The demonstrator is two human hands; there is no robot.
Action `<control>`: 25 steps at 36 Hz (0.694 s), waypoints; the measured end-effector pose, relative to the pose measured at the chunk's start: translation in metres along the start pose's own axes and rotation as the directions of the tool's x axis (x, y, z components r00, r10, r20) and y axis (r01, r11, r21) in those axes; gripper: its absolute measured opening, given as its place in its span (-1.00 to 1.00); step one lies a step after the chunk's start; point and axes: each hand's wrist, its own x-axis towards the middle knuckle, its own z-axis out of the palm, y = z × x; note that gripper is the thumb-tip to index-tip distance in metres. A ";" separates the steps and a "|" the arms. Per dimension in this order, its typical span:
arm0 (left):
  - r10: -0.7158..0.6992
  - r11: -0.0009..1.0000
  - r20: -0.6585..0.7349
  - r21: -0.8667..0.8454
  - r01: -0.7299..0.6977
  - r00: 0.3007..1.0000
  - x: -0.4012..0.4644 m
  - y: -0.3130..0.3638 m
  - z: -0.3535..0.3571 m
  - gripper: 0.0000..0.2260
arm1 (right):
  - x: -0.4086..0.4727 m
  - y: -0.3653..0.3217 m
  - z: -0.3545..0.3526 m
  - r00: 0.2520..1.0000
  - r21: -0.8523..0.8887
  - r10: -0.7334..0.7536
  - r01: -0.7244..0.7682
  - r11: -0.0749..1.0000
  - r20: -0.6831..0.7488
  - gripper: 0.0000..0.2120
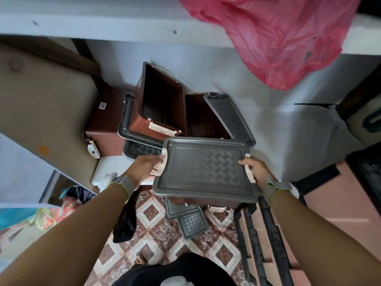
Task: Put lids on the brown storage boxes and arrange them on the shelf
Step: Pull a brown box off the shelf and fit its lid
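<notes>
A brown storage box with a grey lid (pixel 206 170) on top sits in front of me, raised above the floor. My left hand (pixel 145 166) touches its cream latch on the left side. My right hand (pixel 254 169) grips the cream latch on the right side. Behind it, an open brown box (pixel 160 104) lies tilted on a grey lid (pixel 126 120). A second open brown box (pixel 204 118) stands to its right with a grey lid (pixel 228 118) leaning on it. A closed brown box (pixel 105 124) lies on its side at the left.
Two grey lids (pixel 189 219) lie on the patterned tile floor under the held box. A pink plastic bag (pixel 278 38) hangs from the white shelf edge (pixel 103 23) above. A pink drawer unit (pixel 329 213) with black rails stands at the right. Black cloth (pixel 125 219) lies on the floor.
</notes>
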 end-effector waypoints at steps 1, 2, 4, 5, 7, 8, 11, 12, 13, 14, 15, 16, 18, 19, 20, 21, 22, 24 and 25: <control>0.005 0.999 -0.004 -0.042 -0.005 1.000 -0.003 0.002 -0.006 -0.76 | -0.002 -0.005 0.002 0.999 0.024 -0.001 0.000 1.000 0.036 -0.75; 0.010 0.996 -0.008 -0.091 -0.011 1.000 -0.004 0.004 -0.012 -0.76 | -0.003 -0.009 0.003 0.998 0.053 0.005 -0.009 0.999 0.070 -0.80; 0.031 0.986 -0.050 -0.160 -0.039 0.998 -0.003 0.009 -0.025 -0.75 | -0.003 -0.017 0.005 0.995 0.078 0.011 -0.019 0.997 0.098 -0.81; 0.045 0.981 -0.101 -0.183 -0.063 0.994 -0.003 0.012 -0.033 -0.77 | -0.004 -0.023 0.007 0.995 0.073 0.009 -0.017 0.997 0.103 -0.81; 0.071 0.967 -0.236 -0.221 -0.125 0.969 -0.002 0.017 -0.051 -0.82 | -0.008 -0.037 0.014 0.993 0.056 -0.012 0.005 0.998 0.116 -0.83; 0.075 0.962 -0.299 -0.229 -0.147 0.951 -0.001 0.019 -0.058 -0.83 | -0.009 -0.043 0.019 0.992 0.058 -0.032 0.025 0.998 0.119 -0.83; 0.063 0.970 -0.451 -0.183 -0.161 0.890 0.000 0.021 -0.082 -0.85 | -0.012 -0.070 0.040 0.985 0.091 -0.106 0.094 0.991 0.135 -0.81; 0.062 0.976 -0.491 -0.152 -0.155 0.869 0.000 0.020 -0.092 -0.86 | -0.015 -0.079 0.049 0.980 0.117 -0.118 0.100 0.988 0.160 -0.85; 0.061 0.985 -0.522 -0.107 -0.137 0.851 0.000 0.018 -0.101 -0.86 | -0.018 -0.087 0.058 0.974 0.149 -0.134 0.107 0.983 0.183 -0.85; 0.062 0.993 -0.549 -0.052 -0.108 0.834 0.000 0.016 -0.109 -0.86 | -0.022 -0.096 0.068 0.965 0.188 -0.151 0.111 0.976 0.214 -0.83; 0.055 0.998 -0.569 0.001 -0.066 0.820 -0.001 0.015 -0.117 -0.85 | -0.027 -0.105 0.079 0.953 0.222 -0.171 0.116 0.968 0.249 -0.82; 0.052 0.998 -0.585 0.044 -0.033 0.809 -0.003 0.015 -0.124 -0.81 | -0.033 -0.113 0.090 0.940 0.251 -0.192 0.121 0.961 0.283 -0.81; 0.071 0.995 -0.615 0.094 -0.017 0.785 -0.002 0.017 -0.126 -0.76 | -0.044 -0.126 0.106 0.920 0.308 -0.225 0.123 0.943 0.321 -0.81; 0.083 0.993 -0.629 0.115 -0.014 0.773 0.000 0.018 -0.130 -0.75 | -0.048 -0.131 0.119 0.910 0.331 -0.235 0.118 0.936 0.341 -0.81; 0.089 0.992 -0.637 0.128 -0.009 0.765 0.003 0.019 -0.133 -0.74 | -0.052 -0.136 0.132 0.907 0.354 -0.241 0.111 0.928 0.346 -0.80; 0.080 0.992 -0.646 0.124 0.001 0.759 0.008 0.019 -0.137 -0.71 | -0.054 -0.140 0.146 0.904 0.385 -0.253 0.110 0.916 0.346 -0.81; 0.065 0.993 -0.653 0.114 0.013 0.755 0.012 0.019 -0.140 -0.67 | -0.057 -0.143 0.160 0.904 0.416 -0.274 0.123 0.901 0.328 -0.82; 0.032 0.996 -0.658 0.087 0.033 0.752 0.021 0.019 -0.140 -0.58 | -0.058 -0.149 0.182 0.919 0.484 -0.307 0.157 0.861 0.247 -0.84; 0.018 0.995 -0.659 0.084 0.050 0.752 0.025 0.020 -0.142 -0.53 | -0.057 -0.151 0.195 0.931 0.519 -0.304 0.162 0.839 0.202 -0.81</control>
